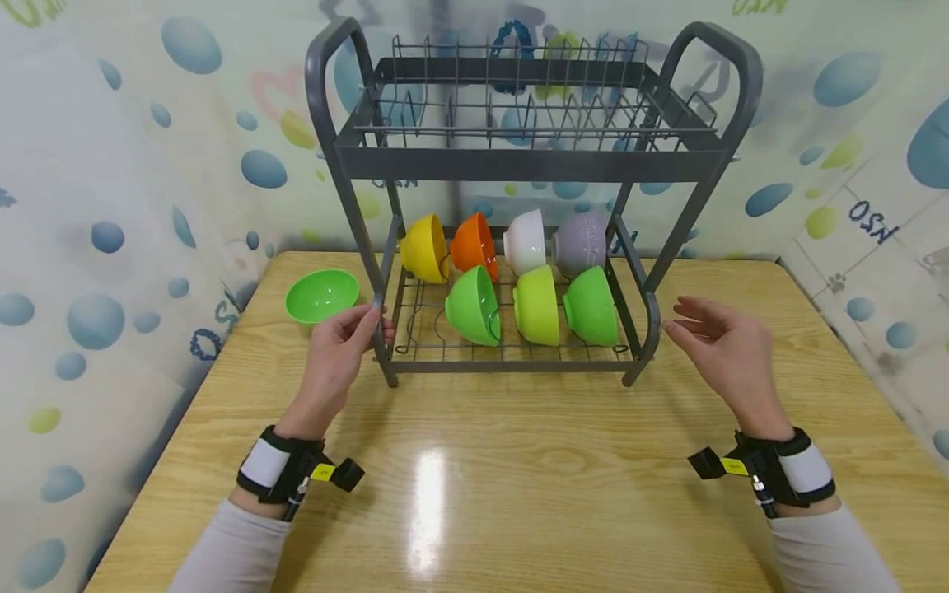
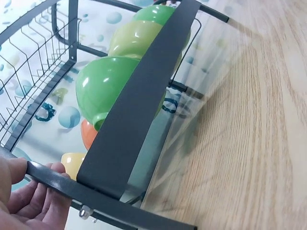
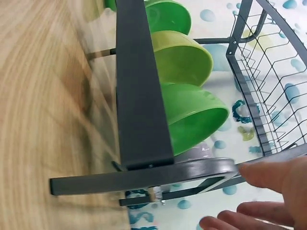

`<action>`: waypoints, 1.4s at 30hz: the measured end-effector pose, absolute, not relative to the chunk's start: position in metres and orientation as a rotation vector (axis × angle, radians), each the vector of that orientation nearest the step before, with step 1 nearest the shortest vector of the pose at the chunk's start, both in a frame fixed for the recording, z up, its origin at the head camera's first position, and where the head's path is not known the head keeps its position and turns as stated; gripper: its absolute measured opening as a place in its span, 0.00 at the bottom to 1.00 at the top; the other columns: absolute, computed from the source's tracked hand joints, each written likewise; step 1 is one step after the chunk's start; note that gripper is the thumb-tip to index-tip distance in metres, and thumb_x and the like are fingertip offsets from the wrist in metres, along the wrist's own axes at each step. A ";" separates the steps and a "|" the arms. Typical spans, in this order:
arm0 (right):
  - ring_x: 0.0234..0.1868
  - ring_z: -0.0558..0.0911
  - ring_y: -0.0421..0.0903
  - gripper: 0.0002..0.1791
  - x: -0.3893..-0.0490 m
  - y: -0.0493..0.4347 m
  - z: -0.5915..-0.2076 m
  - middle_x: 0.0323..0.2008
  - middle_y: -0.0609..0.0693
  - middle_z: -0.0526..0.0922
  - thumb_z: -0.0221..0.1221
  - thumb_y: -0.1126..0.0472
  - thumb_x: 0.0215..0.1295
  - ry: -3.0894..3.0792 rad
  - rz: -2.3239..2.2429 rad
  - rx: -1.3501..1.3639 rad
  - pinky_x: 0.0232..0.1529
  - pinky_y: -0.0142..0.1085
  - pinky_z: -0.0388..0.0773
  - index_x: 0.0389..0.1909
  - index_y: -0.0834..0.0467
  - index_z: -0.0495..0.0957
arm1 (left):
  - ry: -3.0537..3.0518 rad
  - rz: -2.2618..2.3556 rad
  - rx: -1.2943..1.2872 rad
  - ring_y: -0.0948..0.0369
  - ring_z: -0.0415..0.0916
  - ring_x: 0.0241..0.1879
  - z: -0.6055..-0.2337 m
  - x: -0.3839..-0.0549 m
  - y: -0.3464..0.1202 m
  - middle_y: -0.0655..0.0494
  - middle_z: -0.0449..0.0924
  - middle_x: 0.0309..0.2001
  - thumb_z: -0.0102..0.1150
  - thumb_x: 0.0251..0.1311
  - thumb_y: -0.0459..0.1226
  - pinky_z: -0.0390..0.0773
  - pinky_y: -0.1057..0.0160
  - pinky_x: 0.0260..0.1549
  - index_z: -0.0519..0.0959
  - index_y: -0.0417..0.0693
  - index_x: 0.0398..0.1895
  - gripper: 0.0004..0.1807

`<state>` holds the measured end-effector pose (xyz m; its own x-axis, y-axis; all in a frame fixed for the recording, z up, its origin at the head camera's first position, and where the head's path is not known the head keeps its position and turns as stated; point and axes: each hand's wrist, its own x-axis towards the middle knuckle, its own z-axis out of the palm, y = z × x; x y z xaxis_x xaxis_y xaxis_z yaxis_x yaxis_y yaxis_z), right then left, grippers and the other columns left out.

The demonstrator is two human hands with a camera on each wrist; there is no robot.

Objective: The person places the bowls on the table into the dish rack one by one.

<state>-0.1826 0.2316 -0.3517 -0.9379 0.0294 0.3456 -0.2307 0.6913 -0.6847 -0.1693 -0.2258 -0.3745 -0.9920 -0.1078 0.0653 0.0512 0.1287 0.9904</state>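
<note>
A dark grey two-tier dish rack (image 1: 511,165) stands on the table. My left hand (image 1: 343,350) grips its left front upright, with the thumb on one side and curled fingers (image 2: 53,196) on the other. Just outside the right front upright is my right hand (image 1: 722,354), its fingers loosely extended and nothing held; in the right wrist view its thumb (image 3: 261,176) is at the frame, contact unclear. On the lower tier, tilted on their sides, are yellow (image 1: 424,249), orange (image 1: 473,245), white (image 1: 525,242) and purple bowls (image 1: 581,245) behind green, lime (image 1: 536,306) and green ones.
A green bowl (image 1: 322,296) sits upright on the table, left of the rack and close to my left hand. The upper tier (image 1: 519,107) has wire dividers. Patterned wall covering (image 1: 96,247) stands behind and beside the wooden table (image 1: 549,478).
</note>
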 end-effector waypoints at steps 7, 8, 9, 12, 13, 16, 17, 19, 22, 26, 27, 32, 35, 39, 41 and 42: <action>0.39 0.79 0.22 0.33 -0.184 0.234 -0.366 0.53 0.62 0.81 0.58 0.45 0.64 -2.719 1.284 0.124 0.36 0.18 0.77 0.65 0.58 0.70 | -2.353 -1.592 0.083 0.65 0.78 0.42 -0.379 -0.167 -0.238 0.44 0.80 0.49 0.51 0.68 0.47 0.79 0.72 0.43 0.75 0.40 0.58 0.24; 0.39 0.80 0.23 0.32 -0.184 0.234 -0.368 0.54 0.62 0.81 0.58 0.46 0.65 -2.717 1.326 0.129 0.37 0.19 0.78 0.66 0.58 0.69 | -2.345 -1.508 0.063 0.63 0.78 0.43 -0.380 -0.168 -0.241 0.42 0.80 0.49 0.52 0.67 0.45 0.79 0.71 0.44 0.76 0.39 0.57 0.23; 0.39 0.80 0.24 0.32 -0.184 0.234 -0.369 0.54 0.63 0.80 0.57 0.47 0.66 -2.712 1.364 0.140 0.38 0.20 0.79 0.66 0.60 0.69 | -2.341 -1.405 0.040 0.61 0.78 0.43 -0.381 -0.168 -0.244 0.42 0.81 0.48 0.53 0.67 0.43 0.79 0.68 0.44 0.77 0.38 0.56 0.21; 0.40 0.83 0.28 0.30 -0.185 0.233 -0.370 0.54 0.66 0.79 0.54 0.50 0.68 -2.682 1.489 0.187 0.40 0.25 0.81 0.65 0.63 0.68 | -2.332 -1.069 -0.021 0.52 0.78 0.46 -0.383 -0.170 -0.256 0.40 0.81 0.47 0.58 0.63 0.36 0.78 0.55 0.47 0.78 0.36 0.52 0.17; 0.40 0.83 0.29 0.29 -0.185 0.232 -0.371 0.53 0.65 0.80 0.54 0.51 0.69 -2.675 1.515 0.200 0.41 0.27 0.81 0.65 0.64 0.68 | -2.329 -0.974 -0.043 0.49 0.77 0.47 -0.384 -0.171 -0.261 0.38 0.80 0.47 0.59 0.62 0.35 0.77 0.51 0.48 0.78 0.34 0.52 0.17; 0.39 0.84 0.32 0.29 -0.186 0.232 -0.371 0.49 0.56 0.84 0.53 0.53 0.70 -2.657 1.571 0.234 0.41 0.28 0.82 0.65 0.67 0.68 | -2.362 -0.745 -0.059 0.42 0.73 0.52 -0.384 -0.173 -0.273 0.36 0.77 0.49 0.59 0.61 0.34 0.73 0.44 0.51 0.76 0.34 0.53 0.18; 0.39 0.84 0.32 0.28 -0.186 0.232 -0.371 0.46 0.50 0.85 0.53 0.53 0.70 -2.655 1.577 0.239 0.41 0.27 0.82 0.64 0.67 0.68 | -2.378 -0.695 -0.061 0.41 0.72 0.52 -0.384 -0.174 -0.276 0.35 0.76 0.50 0.60 0.60 0.34 0.72 0.42 0.52 0.76 0.34 0.54 0.19; 0.39 0.84 0.32 0.28 -0.186 0.232 -0.371 0.42 0.40 0.85 0.53 0.54 0.69 -2.650 1.591 0.243 0.41 0.26 0.81 0.64 0.67 0.69 | -2.419 -0.614 -0.060 0.40 0.70 0.54 -0.385 -0.175 -0.283 0.34 0.74 0.52 0.60 0.60 0.34 0.70 0.42 0.54 0.74 0.34 0.56 0.21; 0.38 0.84 0.32 0.27 -0.186 0.232 -0.372 0.39 0.32 0.83 0.53 0.54 0.69 -2.653 1.578 0.247 0.40 0.25 0.81 0.62 0.67 0.70 | -2.496 -0.498 -0.080 0.39 0.69 0.56 -0.385 -0.177 -0.290 0.33 0.73 0.54 0.61 0.59 0.34 0.69 0.42 0.56 0.72 0.32 0.58 0.24; 0.39 0.84 0.31 0.25 -0.186 0.231 -0.373 0.40 0.34 0.84 0.52 0.54 0.70 -2.662 1.542 0.254 0.40 0.25 0.81 0.61 0.67 0.72 | -2.602 -0.379 -0.115 0.39 0.68 0.56 -0.388 -0.179 -0.295 0.32 0.72 0.56 0.61 0.59 0.35 0.69 0.43 0.58 0.69 0.30 0.60 0.28; 0.39 0.84 0.31 0.25 -0.186 0.230 -0.373 0.40 0.34 0.84 0.52 0.54 0.70 -2.661 1.539 0.257 0.40 0.25 0.81 0.60 0.67 0.72 | -2.623 -0.360 -0.120 0.40 0.68 0.56 -0.389 -0.180 -0.296 0.32 0.71 0.57 0.61 0.59 0.36 0.69 0.43 0.57 0.69 0.30 0.61 0.28; 0.39 0.84 0.32 0.24 -0.186 0.230 -0.374 0.40 0.38 0.85 0.52 0.55 0.70 -2.650 1.559 0.265 0.41 0.25 0.81 0.60 0.67 0.73 | -2.702 -0.307 -0.159 0.40 0.68 0.56 -0.393 -0.183 -0.296 0.32 0.72 0.57 0.61 0.59 0.35 0.67 0.43 0.60 0.68 0.30 0.61 0.28; 0.40 0.84 0.33 0.24 -0.186 0.231 -0.375 0.41 0.40 0.86 0.52 0.55 0.70 -2.645 1.575 0.264 0.41 0.25 0.81 0.60 0.67 0.73 | -2.737 -0.272 -0.187 0.40 0.69 0.55 -0.395 -0.185 -0.296 0.33 0.73 0.55 0.60 0.60 0.34 0.69 0.43 0.59 0.69 0.30 0.59 0.26; 0.40 0.84 0.33 0.24 -0.186 0.231 -0.375 0.41 0.42 0.86 0.53 0.55 0.70 -2.632 1.580 0.278 0.41 0.26 0.81 0.60 0.67 0.73 | -2.784 -0.223 -0.200 0.41 0.72 0.51 -0.399 -0.187 -0.296 0.34 0.76 0.51 0.57 0.62 0.32 0.73 0.44 0.51 0.71 0.31 0.57 0.22; 0.40 0.84 0.32 0.24 -0.186 0.231 -0.375 0.40 0.39 0.86 0.53 0.56 0.69 -2.622 1.587 0.281 0.40 0.26 0.81 0.60 0.67 0.73 | -2.804 -0.204 -0.203 0.41 0.73 0.48 -0.401 -0.188 -0.297 0.34 0.77 0.49 0.56 0.63 0.31 0.74 0.44 0.50 0.72 0.31 0.56 0.20; 0.40 0.84 0.32 0.23 -0.186 0.230 -0.375 0.40 0.40 0.86 0.53 0.56 0.69 -2.621 1.585 0.282 0.41 0.26 0.81 0.60 0.67 0.74 | -2.810 -0.194 -0.206 0.41 0.73 0.48 -0.402 -0.189 -0.296 0.34 0.77 0.48 0.55 0.63 0.31 0.74 0.44 0.50 0.73 0.31 0.55 0.18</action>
<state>-0.1857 0.2304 -0.3754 -0.9810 -0.1219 0.1506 -0.1900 0.4529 -0.8711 -0.1889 -0.2965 -0.4022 -0.9397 0.1204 0.3202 0.1632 0.9804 0.1106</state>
